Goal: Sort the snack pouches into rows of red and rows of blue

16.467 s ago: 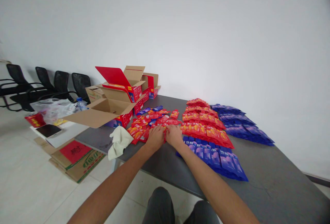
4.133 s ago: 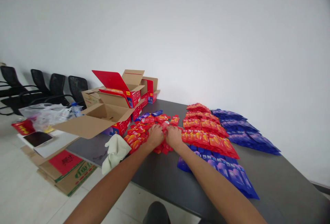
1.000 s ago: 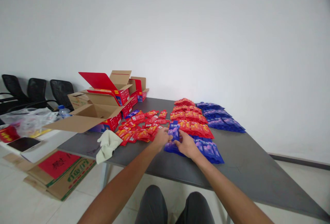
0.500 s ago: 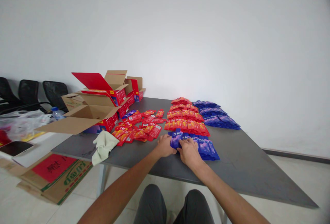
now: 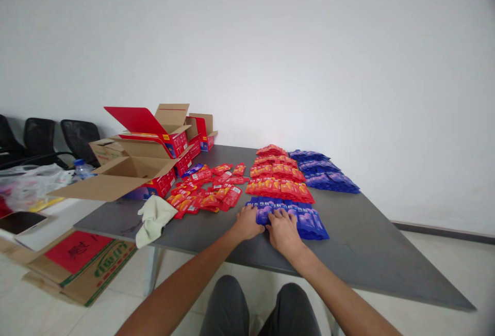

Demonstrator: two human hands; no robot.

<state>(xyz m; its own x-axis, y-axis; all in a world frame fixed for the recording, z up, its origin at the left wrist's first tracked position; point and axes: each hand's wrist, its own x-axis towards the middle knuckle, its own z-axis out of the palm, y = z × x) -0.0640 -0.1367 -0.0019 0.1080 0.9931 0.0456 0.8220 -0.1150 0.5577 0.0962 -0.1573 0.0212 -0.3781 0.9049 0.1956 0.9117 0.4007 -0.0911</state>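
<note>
Near the table's front edge lies a row of overlapping blue pouches. At its left end, one blue pouch sits between my two hands. My left hand has its fingers curled on the pouch's left side. My right hand grips its lower right side, its fingers reaching over the neighbouring pouches. Parts of the pouch under my fingers are hidden. Just behind are several rows of red pouches, and to their right are stacked rows of blue pouches.
Loose red pouches lie scattered left of the rows. A pale cloth hangs over the front edge of the grey table. Open red cartons stand at the back left. Flattened cardboard is on the floor.
The blue pouch between my hands has come down from a raised position and lies level with its row. My left hand has shifted slightly forward; the right has barely moved.
</note>
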